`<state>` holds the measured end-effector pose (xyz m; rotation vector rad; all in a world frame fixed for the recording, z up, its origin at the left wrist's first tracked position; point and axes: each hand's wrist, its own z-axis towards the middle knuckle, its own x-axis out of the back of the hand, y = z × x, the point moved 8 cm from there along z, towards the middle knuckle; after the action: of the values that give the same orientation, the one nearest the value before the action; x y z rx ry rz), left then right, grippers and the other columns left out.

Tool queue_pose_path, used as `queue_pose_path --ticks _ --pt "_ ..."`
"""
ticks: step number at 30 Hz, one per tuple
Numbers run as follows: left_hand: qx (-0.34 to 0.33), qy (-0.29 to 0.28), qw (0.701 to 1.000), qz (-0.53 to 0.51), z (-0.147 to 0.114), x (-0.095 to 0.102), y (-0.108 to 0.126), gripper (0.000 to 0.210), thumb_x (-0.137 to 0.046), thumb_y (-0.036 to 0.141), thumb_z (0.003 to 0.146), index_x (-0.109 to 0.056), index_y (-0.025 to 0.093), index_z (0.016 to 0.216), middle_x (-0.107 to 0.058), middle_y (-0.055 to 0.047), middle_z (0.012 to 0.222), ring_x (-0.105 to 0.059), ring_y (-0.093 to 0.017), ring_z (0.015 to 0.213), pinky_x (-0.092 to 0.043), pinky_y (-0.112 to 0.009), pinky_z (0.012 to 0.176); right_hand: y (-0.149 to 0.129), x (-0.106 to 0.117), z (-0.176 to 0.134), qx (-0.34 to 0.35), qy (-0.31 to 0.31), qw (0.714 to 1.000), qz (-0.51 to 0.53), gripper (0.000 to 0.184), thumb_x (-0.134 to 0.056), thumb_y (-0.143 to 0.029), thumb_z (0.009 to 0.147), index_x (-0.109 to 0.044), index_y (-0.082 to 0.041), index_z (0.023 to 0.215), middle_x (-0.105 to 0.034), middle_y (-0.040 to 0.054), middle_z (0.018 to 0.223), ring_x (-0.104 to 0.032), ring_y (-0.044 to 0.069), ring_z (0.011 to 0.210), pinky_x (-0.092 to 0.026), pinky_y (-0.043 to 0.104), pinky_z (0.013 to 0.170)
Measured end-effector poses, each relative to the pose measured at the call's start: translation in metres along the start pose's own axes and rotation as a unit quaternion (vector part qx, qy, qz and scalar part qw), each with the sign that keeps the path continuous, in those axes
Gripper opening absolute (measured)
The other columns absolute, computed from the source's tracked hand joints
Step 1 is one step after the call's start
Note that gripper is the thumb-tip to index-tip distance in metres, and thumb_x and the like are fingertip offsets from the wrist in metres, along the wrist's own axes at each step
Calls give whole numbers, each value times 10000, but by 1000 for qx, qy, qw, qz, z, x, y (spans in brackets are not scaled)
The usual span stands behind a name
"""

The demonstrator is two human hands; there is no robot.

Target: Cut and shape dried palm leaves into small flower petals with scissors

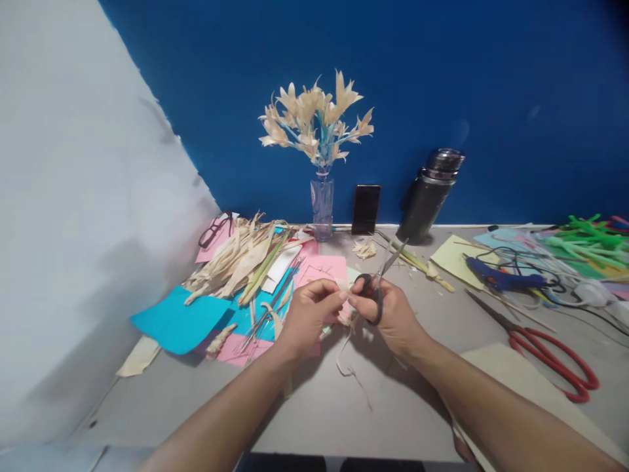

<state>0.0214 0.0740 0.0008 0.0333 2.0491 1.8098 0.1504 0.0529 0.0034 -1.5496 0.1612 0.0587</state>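
Note:
My left hand [310,314] is closed, thumb and index finger pinching a small pale piece of husk [347,294] above the table. Small scissors [394,257] with black handles hang in my right hand [396,321], blades pointing up and away. The right thumb and fingertips meet the left ones at the same pale piece, which is mostly hidden by fingers. A thin string [343,366] dangles below the hands onto the table. Pink paper [322,267] with scraps on it lies just behind them.
Dried husks [240,252] are heaped at left beside blue paper [181,321]. A bottle vase [322,203] of husk flowers [314,111], a phone [366,208] and a flask [428,196] stand at the wall. Red-handled scissors [550,354] and a blue glue gun [504,275] lie right.

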Motion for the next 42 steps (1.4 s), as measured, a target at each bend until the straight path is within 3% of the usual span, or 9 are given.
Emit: queue_pose_path --ticks 5,19,27,35,38,42 --pt "-9 0 1000 20 -2 -3 1 196 -757 273 698 -599 163 665 -608 -5 598 -581 -133 556 -484 -268 590 -2 2 0 13 8 1000 -2 309 -818 -337 632 -597 -184 783 -555 -24 680 -496 123 607 -412 254 578" --pt "-11 8 1000 21 -4 0 0 242 -743 341 740 -586 169 673 -601 -2 605 -581 -127 565 -474 -247 583 13 -11 3 -40 -62 995 62 334 -832 -300 624 -581 -173 804 -628 -18 673 -581 125 601 -453 245 600" --pt "70 -7 993 -91 1 -4 -20 266 -767 305 734 -546 162 697 -596 11 625 -533 -84 554 -442 -200 563 5 -6 5 -5 -33 999 7 294 -807 -246 620 -572 -171 780 -577 -43 652 -532 102 570 -437 215 540" --pt "146 -61 962 -222 -3 -16 -31 162 -729 226 790 -592 142 769 -596 -15 758 -568 -84 651 -494 -204 632 -1 -8 2 6 -75 997 18 219 -735 -188 662 -570 -176 805 -586 -35 689 -544 105 592 -449 225 573" --pt "122 -47 969 -210 4 -6 -23 181 -702 266 812 -596 133 749 -591 -25 738 -578 -106 651 -524 -232 629 -3 -8 3 -1 -104 995 11 191 -715 -165 658 -582 -169 796 -587 -32 682 -524 103 592 -436 225 572" --pt "96 12 982 -160 15 15 -13 183 -737 235 775 -591 128 746 -594 -16 721 -578 -90 627 -503 -181 569 -8 6 11 8 -62 998 -6 198 -741 -243 663 -603 -160 777 -574 -28 677 -490 104 601 -402 224 560"
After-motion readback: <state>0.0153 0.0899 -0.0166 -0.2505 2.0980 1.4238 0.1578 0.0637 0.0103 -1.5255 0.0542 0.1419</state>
